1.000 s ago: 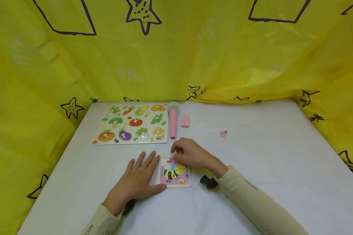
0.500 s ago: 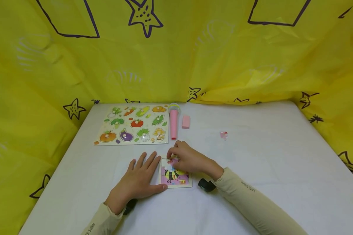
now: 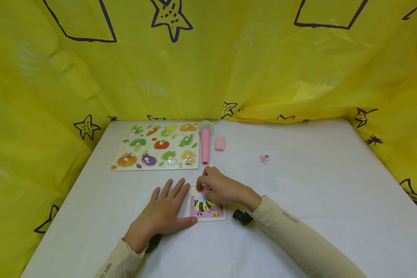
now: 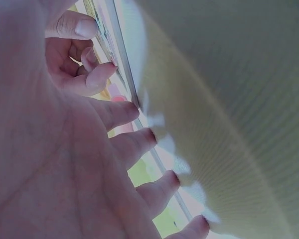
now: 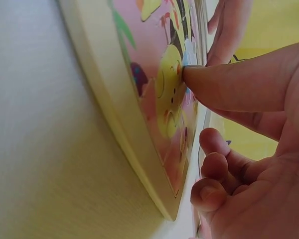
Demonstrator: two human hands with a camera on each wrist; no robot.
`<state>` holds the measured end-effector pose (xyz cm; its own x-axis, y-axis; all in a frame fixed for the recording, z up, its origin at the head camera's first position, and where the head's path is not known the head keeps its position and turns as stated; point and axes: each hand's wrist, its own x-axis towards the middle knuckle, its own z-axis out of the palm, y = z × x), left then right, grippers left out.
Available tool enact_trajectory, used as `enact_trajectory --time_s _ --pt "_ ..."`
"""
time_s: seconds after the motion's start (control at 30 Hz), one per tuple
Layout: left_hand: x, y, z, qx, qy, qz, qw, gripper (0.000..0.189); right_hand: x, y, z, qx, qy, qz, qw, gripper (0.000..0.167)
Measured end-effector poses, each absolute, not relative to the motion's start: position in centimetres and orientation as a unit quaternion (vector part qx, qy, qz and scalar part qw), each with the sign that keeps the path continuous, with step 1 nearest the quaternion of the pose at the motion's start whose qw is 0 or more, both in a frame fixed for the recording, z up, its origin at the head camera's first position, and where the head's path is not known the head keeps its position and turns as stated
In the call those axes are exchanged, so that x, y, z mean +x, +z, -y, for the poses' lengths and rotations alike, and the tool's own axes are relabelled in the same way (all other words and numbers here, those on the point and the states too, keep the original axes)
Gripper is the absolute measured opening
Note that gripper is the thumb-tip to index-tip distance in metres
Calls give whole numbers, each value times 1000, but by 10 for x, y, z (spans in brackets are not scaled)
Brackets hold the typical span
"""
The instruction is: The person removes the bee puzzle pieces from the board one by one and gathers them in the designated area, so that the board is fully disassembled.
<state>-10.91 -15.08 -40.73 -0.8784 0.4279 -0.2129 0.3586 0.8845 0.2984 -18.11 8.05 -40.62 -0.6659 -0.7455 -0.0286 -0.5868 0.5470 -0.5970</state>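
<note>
In the head view, the puzzle lies flat on the white tabletop, its shallow frame holding pieces of a bee picture, with a white patch showing at the upper left. The left hand lies just left of it, fingers spread, thumb on the lower left corner. The right hand bends over the upper right part, thumb and index finger lowered to the pieces; whether they pinch one I cannot tell. A loose piece, pink and red, sits well apart to the right. Behind, a board carries vegetable pieces in its outlines, beside a pink microphone and a block. The left wrist view shows the left hand's fingers apart. In the right wrist view, the right thumb touches the puzzle beside the bee's yellow face, and other fingers curl clear of it.
</note>
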Motion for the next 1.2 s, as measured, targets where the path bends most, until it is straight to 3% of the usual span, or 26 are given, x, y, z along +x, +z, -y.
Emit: enact_trajectory --time_s 0.87,1.2 --pt "-110 -406 151 208 123 -961 135 100 -179 -412 -86 -394 -322 -854 113 20" --pt "-110 -407 152 210 123 -961 132 101 -181 -411 -91 -379 -355 -843 138 25"
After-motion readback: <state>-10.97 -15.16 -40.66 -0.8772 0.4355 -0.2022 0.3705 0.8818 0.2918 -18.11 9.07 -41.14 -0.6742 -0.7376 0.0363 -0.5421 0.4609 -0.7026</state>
